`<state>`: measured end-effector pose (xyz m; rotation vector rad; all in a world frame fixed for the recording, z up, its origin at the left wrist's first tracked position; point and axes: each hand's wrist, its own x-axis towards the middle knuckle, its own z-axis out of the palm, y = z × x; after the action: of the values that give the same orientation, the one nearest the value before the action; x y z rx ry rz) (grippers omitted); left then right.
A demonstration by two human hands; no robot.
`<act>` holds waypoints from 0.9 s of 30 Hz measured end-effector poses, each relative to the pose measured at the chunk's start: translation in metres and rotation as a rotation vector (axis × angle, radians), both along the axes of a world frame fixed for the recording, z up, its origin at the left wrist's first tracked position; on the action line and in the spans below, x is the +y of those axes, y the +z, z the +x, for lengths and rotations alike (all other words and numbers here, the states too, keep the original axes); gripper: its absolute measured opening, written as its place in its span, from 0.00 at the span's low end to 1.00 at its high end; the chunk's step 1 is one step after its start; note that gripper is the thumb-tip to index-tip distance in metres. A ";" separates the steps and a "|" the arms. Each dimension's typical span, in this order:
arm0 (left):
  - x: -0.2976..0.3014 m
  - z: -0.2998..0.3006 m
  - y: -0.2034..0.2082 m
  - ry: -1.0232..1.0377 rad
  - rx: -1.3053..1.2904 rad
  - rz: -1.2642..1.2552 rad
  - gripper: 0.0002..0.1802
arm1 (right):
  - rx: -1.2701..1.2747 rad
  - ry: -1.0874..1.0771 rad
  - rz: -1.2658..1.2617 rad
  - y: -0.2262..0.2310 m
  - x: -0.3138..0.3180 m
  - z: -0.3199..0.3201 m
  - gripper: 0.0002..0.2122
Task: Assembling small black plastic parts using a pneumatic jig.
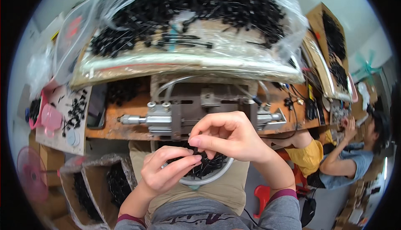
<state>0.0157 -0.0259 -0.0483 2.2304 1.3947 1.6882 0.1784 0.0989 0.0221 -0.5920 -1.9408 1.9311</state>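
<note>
My left hand (161,169) is closed in a pinch, with a small black part (195,150) at its fingertips. Just above and to the right, my right hand (234,136) also pinches, thumb against forefinger, close to the left fingertips; what it holds is too small to make out. Below both hands, a pale round basin (223,170) rests on my lap, filled with thin black pieces (206,167). Beyond my hands, at the bench edge, stands a metal fixture (209,98) with an air cylinder (160,119) on its left and clear hoses.
A plastic-lined tray (188,63) heaped with black parts (200,0) spans the back. Left are a pink container (51,117), a pink fan (31,169) and lined boxes (83,192). At right, a seated person (342,159) works beside a red stool (261,198).
</note>
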 end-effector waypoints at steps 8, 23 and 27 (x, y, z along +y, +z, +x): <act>0.030 0.001 0.019 0.042 0.112 0.057 0.39 | 0.398 -1.017 0.649 0.009 0.074 0.075 0.04; 0.013 -0.014 0.018 0.097 0.160 0.077 0.27 | -0.152 -1.317 1.431 0.004 0.157 0.120 0.04; 0.012 -0.003 0.012 0.056 0.063 0.018 0.27 | 0.044 -0.813 1.443 0.023 0.125 0.045 0.06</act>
<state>0.0131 -0.0144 -0.0365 2.2943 1.4744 1.6669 0.2233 0.2234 0.0453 -0.6408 -1.9745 -0.0866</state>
